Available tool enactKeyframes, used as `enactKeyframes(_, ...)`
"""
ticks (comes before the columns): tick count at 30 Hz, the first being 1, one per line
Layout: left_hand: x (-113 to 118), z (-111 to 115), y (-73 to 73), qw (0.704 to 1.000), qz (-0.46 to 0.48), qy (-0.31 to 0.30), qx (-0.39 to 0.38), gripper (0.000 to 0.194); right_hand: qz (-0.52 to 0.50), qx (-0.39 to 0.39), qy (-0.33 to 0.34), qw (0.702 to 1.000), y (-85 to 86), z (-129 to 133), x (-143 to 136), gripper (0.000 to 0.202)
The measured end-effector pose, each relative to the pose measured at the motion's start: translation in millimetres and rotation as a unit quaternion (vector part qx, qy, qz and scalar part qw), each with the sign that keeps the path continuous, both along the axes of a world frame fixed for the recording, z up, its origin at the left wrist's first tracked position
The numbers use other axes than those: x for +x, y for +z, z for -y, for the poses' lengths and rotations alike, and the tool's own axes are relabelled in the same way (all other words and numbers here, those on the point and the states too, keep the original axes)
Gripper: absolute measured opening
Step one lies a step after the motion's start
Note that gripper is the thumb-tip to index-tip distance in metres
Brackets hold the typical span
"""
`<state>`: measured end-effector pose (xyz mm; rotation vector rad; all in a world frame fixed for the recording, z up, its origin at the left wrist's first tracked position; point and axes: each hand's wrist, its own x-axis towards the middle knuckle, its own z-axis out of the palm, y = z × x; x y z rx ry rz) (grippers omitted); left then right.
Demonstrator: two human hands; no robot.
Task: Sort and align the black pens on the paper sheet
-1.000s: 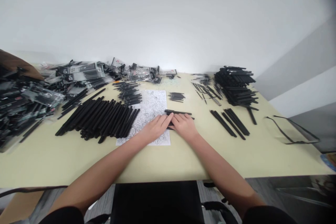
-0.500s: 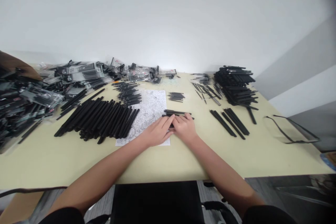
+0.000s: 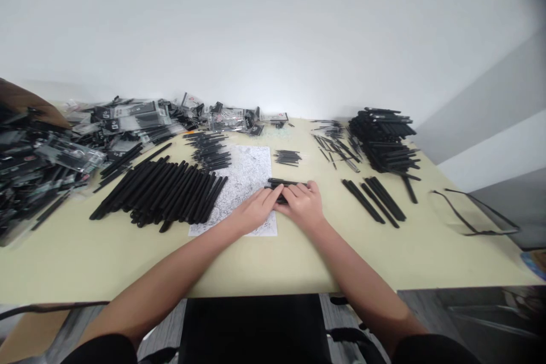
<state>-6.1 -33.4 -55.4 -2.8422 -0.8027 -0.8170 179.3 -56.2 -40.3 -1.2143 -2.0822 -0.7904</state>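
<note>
My left hand [image 3: 255, 209] lies at the right edge of a scribbled sheet of paper [image 3: 251, 162], its fingers bent over the near end of a few black pens [image 3: 286, 182]. My right hand [image 3: 303, 205] presses against it from the right, fingers curled round the same pens. Palms and fingers hide much of what is held. Just beyond the hands lies a small bundle of thin black pen refills [image 3: 288, 157]. Left of the paper is a wide row of thick black pens [image 3: 166, 190].
Plastic-packed pens and refills [image 3: 140, 116] heap up at the back left. More thin refills [image 3: 209, 151] lie behind the pen row. At right are a stack of black pens [image 3: 381, 136], several loose pens [image 3: 384, 198] and a pair of glasses [image 3: 473, 216]. A wall [image 3: 273, 40] closes the back.
My right hand has shifted slightly right, its fingers further over the pens. My left hand has stayed nearly in place.
</note>
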Motion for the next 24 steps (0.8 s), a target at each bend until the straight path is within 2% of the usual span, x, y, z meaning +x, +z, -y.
enactKeyframes(5, -6.4, -8.4, 1.6, 0.999, 0.031, 0.001, -0.021, 0.046, -0.032, -0.045, -0.055, 0.997, 4.5, -2.1, 16.9, 0.046)
enactKeyframes(8, -9.7, -13.2, 3.1, 0.998, 0.049, -0.002, -0.037, 0.043, -0.114, -0.075, -0.071, 0.988, 2.4, -6.5, 30.6, 0.049)
enactKeyframes(10, -10.8, -14.8, 4.0, 0.996, 0.062, 0.002, -0.060, 0.041, -0.213, -0.125, -0.066, 0.967, 0.1, -8.8, 36.4, 0.049)
enactKeyframes(13, -10.5, -13.4, 5.2, 0.991, 0.079, 0.009, -0.110, 0.041, -0.357, -0.212, -0.037, 0.909, -3.1, -9.3, 36.2, 0.045)
enactKeyframes(15, -9.1, -10.6, 5.6, 0.987, 0.089, 0.001, -0.133, 0.041, -0.416, -0.245, -0.015, 0.876, -4.8, -8.4, 31.5, 0.040)
enactKeyframes(18, -6.2, -6.0, 5.7, 0.984, 0.105, -0.012, -0.146, 0.041, -0.471, -0.245, 0.006, 0.848, -6.5, -7.3, 22.7, 0.033)
enactKeyframes(24, -1.9, -2.6, 6.9, 0.977, 0.109, -0.026, -0.179, 0.041, -0.560, -0.211, -0.007, 0.801, -5.9, -8.6, 14.6, 0.031)
